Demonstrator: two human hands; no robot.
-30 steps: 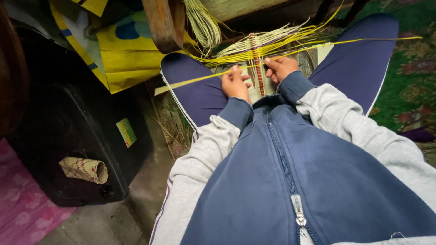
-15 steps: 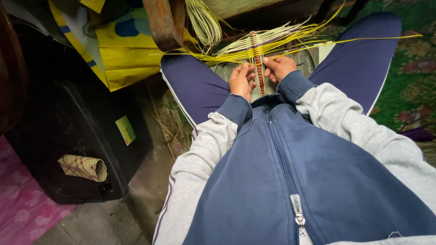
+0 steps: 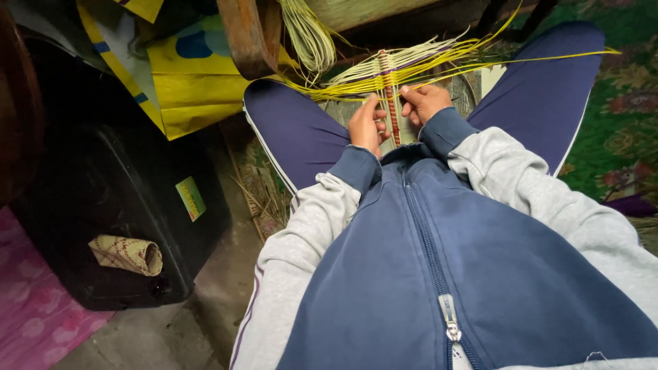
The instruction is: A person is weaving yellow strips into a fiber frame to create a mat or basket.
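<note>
1. Left hand [image 3: 367, 127] sits just left of the woven strip [image 3: 391, 103], fingers curled, thumb tip up against the yellow strands [image 3: 343, 85]. Looks pinched on a strand, but the grip is too small to tell for sure.
2. Right hand [image 3: 425, 103] is just right of the strip, fingers bent narrow & pressing on it w/ a strand under the fingertips.
3. Woven strip: thin, red & pale pattern, runs lengthwise between both hands, lying over the lap between the knees.
4. Yellow & pale strands fan out left & right from the strip's far end; one long strand reaches out past the right knee [image 3: 548, 75].
5. Person sits w/ legs spread in dark blue trousers, wearing a blue zip jacket [image 3: 439, 274] w/ grey sleeves.
6. A hank of pale reeds [image 3: 308, 34] hangs beside a wooden post [image 3: 243, 34], near the left knee.
7. Yellow bag [image 3: 185, 75] lies left of the post.
8. Black case [image 3: 116, 205] on the floor at left, well apart from the hands; a small rolled woven mat [image 3: 127, 255] rests on it.
9. Pink floral cloth [image 3: 27, 308] at far left, green patterned cloth [image 3: 617, 116] at far right.
</note>
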